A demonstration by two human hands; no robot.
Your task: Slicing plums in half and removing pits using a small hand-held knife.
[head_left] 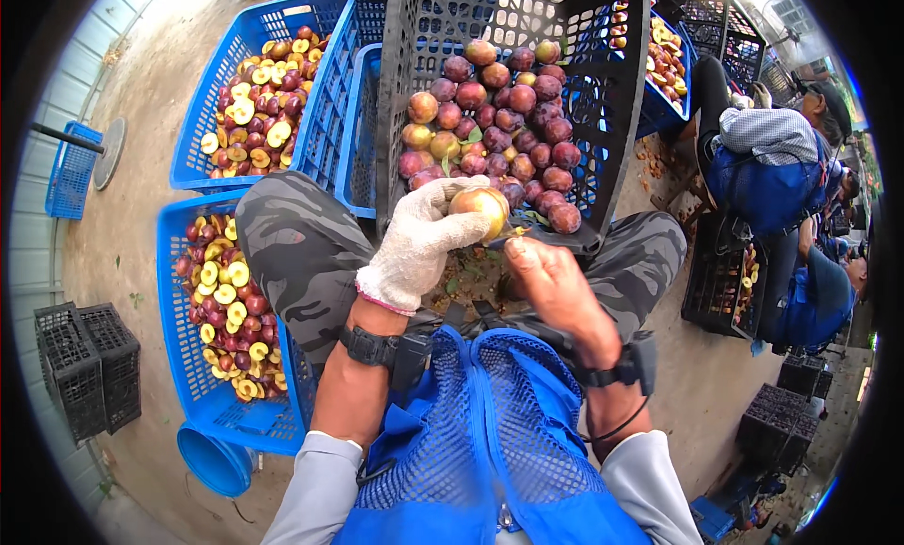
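My left hand (424, 239), in a white knit glove, grips a round yellow-red plum (480, 209) just above my knees. My bare right hand (556, 286) is closed around a small knife whose blade (513, 232) touches the underside of that plum. Right behind the plum, a tilted black plastic crate (621, 83) leans toward me, filled with several whole red and purple plums (499, 121). I sit with camouflage trousers (301, 253) and a blue mesh vest (499, 422).
On my left, two blue crates (174, 357) (334, 83) hold halved plums showing yellow flesh. A blue bucket (215, 460) and stacked black crates (89, 366) stand on the concrete floor. On the right, other seated people (772, 159) work beside black crates (725, 281).
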